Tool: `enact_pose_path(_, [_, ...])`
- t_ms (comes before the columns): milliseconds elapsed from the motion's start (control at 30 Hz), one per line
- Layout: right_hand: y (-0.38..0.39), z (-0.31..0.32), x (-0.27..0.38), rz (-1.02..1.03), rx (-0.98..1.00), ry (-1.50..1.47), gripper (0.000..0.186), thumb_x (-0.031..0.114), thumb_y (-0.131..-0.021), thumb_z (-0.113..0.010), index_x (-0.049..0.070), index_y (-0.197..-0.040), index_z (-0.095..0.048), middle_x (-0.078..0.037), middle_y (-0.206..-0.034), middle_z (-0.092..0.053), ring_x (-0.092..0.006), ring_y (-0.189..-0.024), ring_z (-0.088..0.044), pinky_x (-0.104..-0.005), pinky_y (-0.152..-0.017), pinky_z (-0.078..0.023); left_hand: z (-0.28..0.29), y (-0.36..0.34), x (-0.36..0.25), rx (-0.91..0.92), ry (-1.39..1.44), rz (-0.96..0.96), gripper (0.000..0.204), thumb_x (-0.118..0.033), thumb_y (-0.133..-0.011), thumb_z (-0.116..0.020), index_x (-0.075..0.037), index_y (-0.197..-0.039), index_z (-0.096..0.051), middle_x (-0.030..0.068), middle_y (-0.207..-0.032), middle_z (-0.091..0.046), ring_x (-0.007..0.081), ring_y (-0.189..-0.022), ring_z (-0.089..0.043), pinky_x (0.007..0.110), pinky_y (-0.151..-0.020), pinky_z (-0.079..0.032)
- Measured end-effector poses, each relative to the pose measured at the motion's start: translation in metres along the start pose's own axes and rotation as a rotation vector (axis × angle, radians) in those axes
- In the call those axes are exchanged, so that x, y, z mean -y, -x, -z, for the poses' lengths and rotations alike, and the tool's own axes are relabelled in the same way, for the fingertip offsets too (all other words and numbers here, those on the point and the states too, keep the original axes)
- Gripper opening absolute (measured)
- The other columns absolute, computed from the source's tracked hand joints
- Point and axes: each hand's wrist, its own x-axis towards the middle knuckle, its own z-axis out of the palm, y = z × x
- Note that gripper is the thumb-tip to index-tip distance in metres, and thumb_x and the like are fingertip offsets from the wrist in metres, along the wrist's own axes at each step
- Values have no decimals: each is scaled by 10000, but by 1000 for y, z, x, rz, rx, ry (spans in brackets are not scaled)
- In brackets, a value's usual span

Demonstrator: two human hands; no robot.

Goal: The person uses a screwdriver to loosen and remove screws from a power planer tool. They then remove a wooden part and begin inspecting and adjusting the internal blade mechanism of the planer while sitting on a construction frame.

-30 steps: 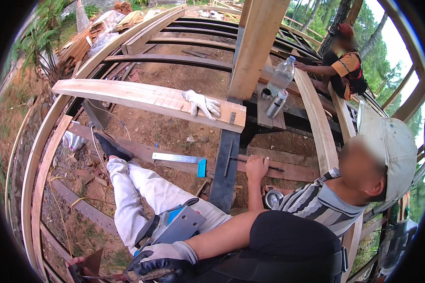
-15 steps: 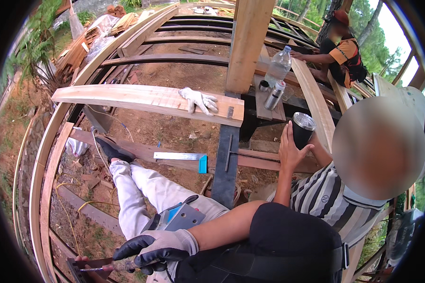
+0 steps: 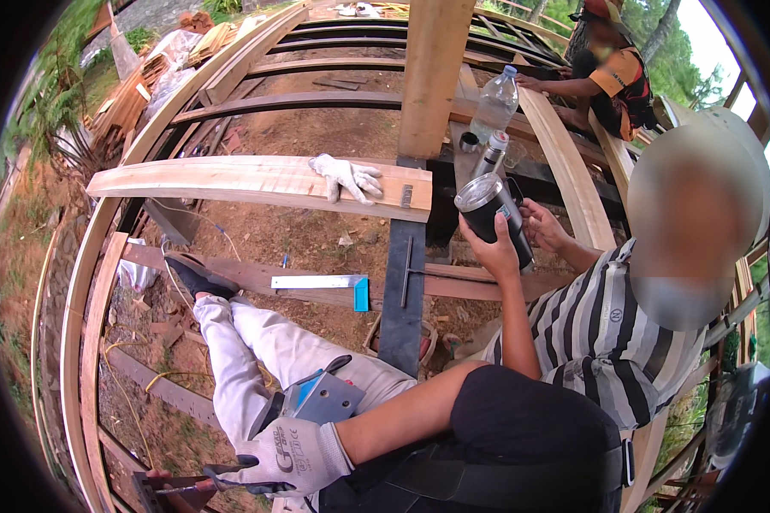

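My right hand, in a grey glove with black-coated fingers, grips a slim tool with a worn handle, its tip at a dark rusty-brown piece at the lower left. The bare fingertips of my left hand show at that piece's top edge, gripping it; the rest is hidden. A blue and grey power planer lies just beyond my right hand, by white-trousered legs. At right, a co-worker in a striped shirt holds a black lidded tumbler in both hands.
A plank bears a white glove. A blue-handled try square lies on a lower board, near an upright post. A bottle and flask stand beyond. Another worker crouches at the back right among timber joists.
The striped-shirt co-worker has raised the tumbler and shifted it leftward, tilting it. My gloved right hand has turned slightly and moved a little over the tool, back of glove now showing.
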Motion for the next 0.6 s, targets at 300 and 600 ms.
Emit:
enact_pose_path(300, [-2,-80,-53,8,-51,-1280,438,307,-915,-653,26,-1241,-575,-71,-908,-667,-190,-755,-661,-311,-652,-529,-10,-3,9,7,18,18,249,-88,-929,-627,50,-1129,-574,154,-1007,-636,249,-904,-621,391,-799,-513])
enact_pose_path(600, [8,-14,0,-166,55,-176,590,173,-895,-568,95,-1459,-412,-157,-972,-631,-306,-864,-650,-395,-717,-519,14,2,57,136,-22,64,321,-66,-971,-544,33,-1274,-509,144,-1136,-613,227,-1017,-606,367,-887,-510])
